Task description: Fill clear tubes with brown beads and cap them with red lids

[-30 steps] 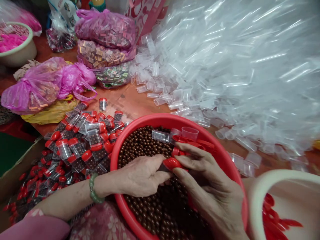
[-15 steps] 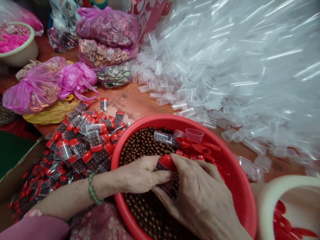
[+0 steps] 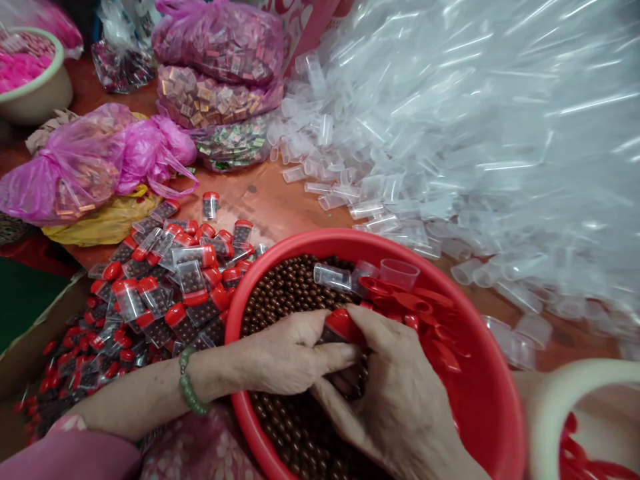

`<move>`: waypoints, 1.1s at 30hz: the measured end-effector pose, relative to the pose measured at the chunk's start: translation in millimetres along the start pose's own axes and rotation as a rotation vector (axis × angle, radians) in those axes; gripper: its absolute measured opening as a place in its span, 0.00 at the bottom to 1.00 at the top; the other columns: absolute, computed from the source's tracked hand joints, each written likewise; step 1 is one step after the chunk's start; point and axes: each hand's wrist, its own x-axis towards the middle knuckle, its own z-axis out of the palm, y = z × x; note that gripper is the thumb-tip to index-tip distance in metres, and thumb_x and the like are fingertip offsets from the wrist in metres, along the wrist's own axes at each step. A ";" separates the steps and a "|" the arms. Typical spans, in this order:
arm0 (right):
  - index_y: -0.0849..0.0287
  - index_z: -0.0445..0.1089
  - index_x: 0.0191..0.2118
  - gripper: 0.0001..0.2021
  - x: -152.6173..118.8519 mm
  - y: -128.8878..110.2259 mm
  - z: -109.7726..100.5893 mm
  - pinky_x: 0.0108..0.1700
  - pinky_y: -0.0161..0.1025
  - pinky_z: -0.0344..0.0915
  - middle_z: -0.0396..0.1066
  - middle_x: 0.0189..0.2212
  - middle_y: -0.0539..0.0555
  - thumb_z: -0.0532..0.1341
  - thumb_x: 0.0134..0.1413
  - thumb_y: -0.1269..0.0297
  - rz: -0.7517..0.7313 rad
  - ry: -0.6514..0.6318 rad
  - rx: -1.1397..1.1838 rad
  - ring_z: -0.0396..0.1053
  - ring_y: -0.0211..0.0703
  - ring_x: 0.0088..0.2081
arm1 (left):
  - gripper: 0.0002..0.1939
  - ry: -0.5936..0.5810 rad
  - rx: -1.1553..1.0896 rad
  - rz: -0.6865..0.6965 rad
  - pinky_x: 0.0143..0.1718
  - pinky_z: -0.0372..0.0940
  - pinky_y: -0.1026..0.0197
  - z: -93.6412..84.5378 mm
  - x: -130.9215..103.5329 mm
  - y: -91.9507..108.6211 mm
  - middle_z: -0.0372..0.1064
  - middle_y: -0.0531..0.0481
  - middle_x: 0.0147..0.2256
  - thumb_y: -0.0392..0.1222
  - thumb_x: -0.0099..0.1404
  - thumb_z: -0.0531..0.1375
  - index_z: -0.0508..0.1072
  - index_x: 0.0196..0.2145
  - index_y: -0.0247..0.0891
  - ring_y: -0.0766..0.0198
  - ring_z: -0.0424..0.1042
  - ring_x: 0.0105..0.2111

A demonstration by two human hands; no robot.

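Note:
Over a red basin [image 3: 500, 373] of small round brown candies [image 3: 280, 287], both hands meet on one small clear container with a red cap [image 3: 343, 325]. My left hand [image 3: 285, 353], with a green bead bracelet at its wrist, pinches the container's body between thumb and fingers. Fingers of my right hand [image 3: 400, 387] press against the red cap from the other side; its thumb is lower, near the left fingers. Most of the container is hidden by the hands. Inside the basin, clear empty tubes [image 3: 333, 277] and loose red caps [image 3: 420, 303] lie on the far and right side.
Filled red-capped containers [image 3: 155, 300] are heaped left of the basin, down into a cardboard box [image 3: 35, 333]. Clear tubes [image 3: 370, 183] spill from a big pile at the right. Pink bags [image 3: 220, 47] stand at the back. A cream tub [image 3: 545, 407] is at lower right.
The view has shifted slightly, so the basin and hands appear a little further right. Both hands keep their hold on the same capped container.

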 end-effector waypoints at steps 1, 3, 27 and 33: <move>0.74 0.54 0.59 0.28 1.3 0.2 -0.6 0.37 0.50 0.70 0.68 0.40 0.67 0.56 0.58 0.60 -0.021 0.016 -0.019 0.68 0.55 0.39 | 0.13 -0.014 -0.019 0.005 0.33 0.63 0.68 -0.7 -0.2 -0.1 0.66 0.55 0.27 0.44 0.59 0.66 0.74 0.38 0.34 0.72 0.66 0.28; 0.74 0.54 0.59 0.28 3.4 1.4 -1.6 0.38 0.49 0.70 0.69 0.39 0.66 0.57 0.58 0.61 -0.072 0.039 -0.063 0.69 0.53 0.39 | 0.21 -0.049 -0.061 -0.022 0.31 0.63 0.68 -3.1 -0.7 -1.2 0.66 0.55 0.26 0.53 0.54 0.69 0.74 0.37 0.33 0.72 0.66 0.27; 0.61 0.57 0.57 0.27 -2.8 9.8 -9.0 0.38 0.46 0.72 0.70 0.42 0.62 0.62 0.57 0.53 0.094 -0.057 0.292 0.73 0.52 0.41 | 0.13 -0.037 -0.019 -0.015 0.32 0.60 0.67 -1.3 -0.7 7.7 0.65 0.57 0.26 0.40 0.52 0.69 0.70 0.30 0.33 0.73 0.63 0.26; 0.56 0.60 0.58 0.25 -5.9 11.0 -7.6 0.39 0.43 0.73 0.70 0.41 0.58 0.62 0.54 0.69 0.221 -0.036 0.449 0.73 0.47 0.39 | 0.11 -0.141 -0.148 -0.032 0.41 0.62 0.63 -7.4 -1.4 3.4 0.69 0.54 0.28 0.43 0.54 0.68 0.75 0.30 0.32 0.70 0.67 0.30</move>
